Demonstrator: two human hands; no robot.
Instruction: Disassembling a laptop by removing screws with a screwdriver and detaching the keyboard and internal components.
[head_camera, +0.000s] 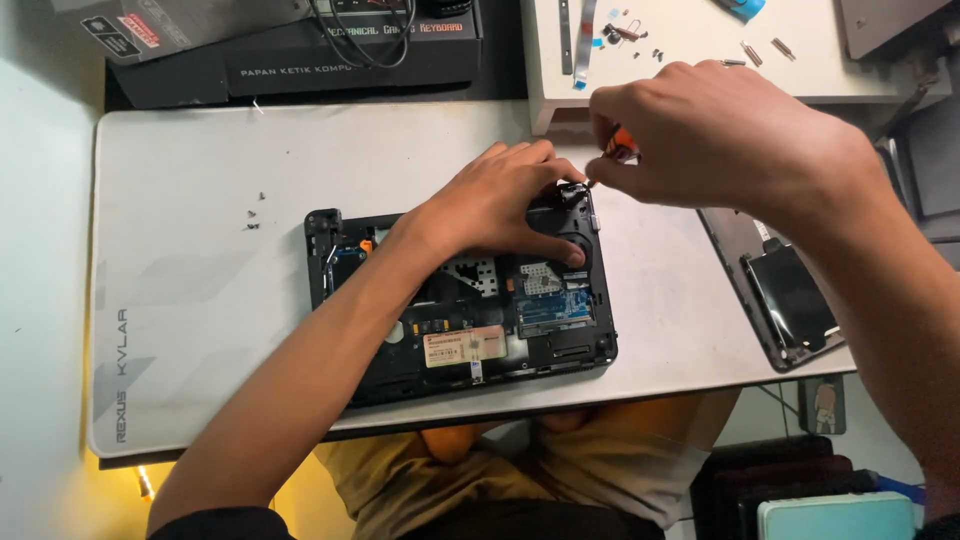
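Two bare hands are working over an opened black plastic laptop base (460, 310) lying on a white desk mat (200, 200): left hand (495, 205) is pressing flat, fingers spread, while right hand (715, 135) is pinching an orange-handled screwdriver (620, 145) at the rear corner

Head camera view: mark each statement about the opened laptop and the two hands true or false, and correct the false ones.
1. The left hand rests flat on the opened laptop. True.
2. The right hand is empty. False: it pinches an orange-handled screwdriver.
3. Loose screws lie on the white mat left of the laptop. True.
4. The detached dark panel lies left of the laptop. False: it lies to the right.
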